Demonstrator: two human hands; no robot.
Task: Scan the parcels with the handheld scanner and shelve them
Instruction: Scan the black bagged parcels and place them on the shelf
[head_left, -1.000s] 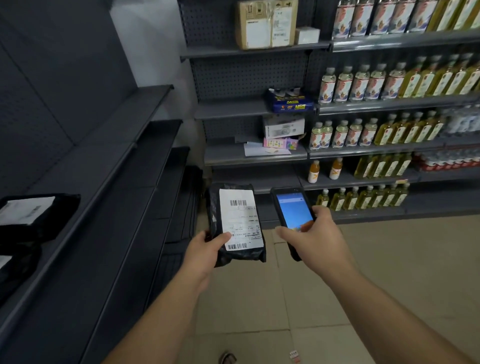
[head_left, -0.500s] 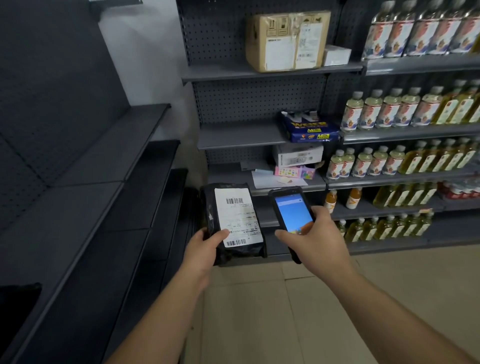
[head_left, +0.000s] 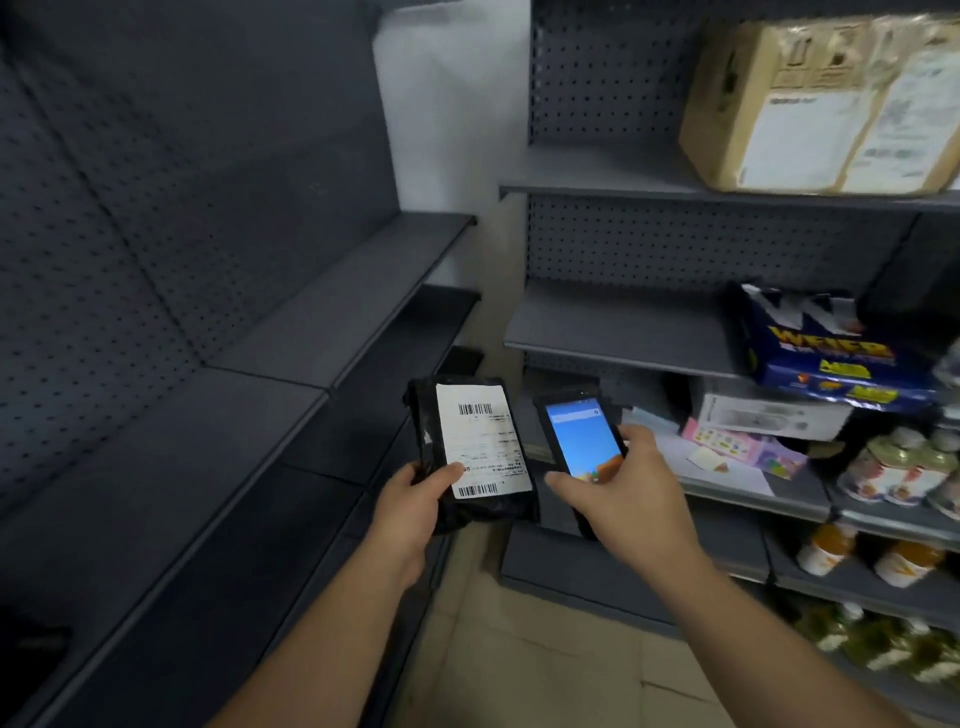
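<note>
My left hand (head_left: 410, 512) grips the lower left corner of a black plastic parcel (head_left: 475, 449), thumb pressed on its white barcode label, which faces me. Just to its right, my right hand (head_left: 621, 499) holds the black handheld scanner (head_left: 582, 441) upright, its blue screen lit and turned toward me. Parcel and scanner sit side by side, a small gap between them, in front of the grey shelving.
Bare dark grey shelves (head_left: 291, 332) run along the left. The unit ahead holds a taped cardboard box (head_left: 821, 104) on top, a blue carton (head_left: 831, 358), a white box (head_left: 769, 415) and papers lower down. Bottled drinks (head_left: 893, 467) fill the right racks. Tiled floor lies below.
The view has moved closer to the shelves and swung up and left. Both hands keep the same hold; parcel and scanner stay side by side.
</note>
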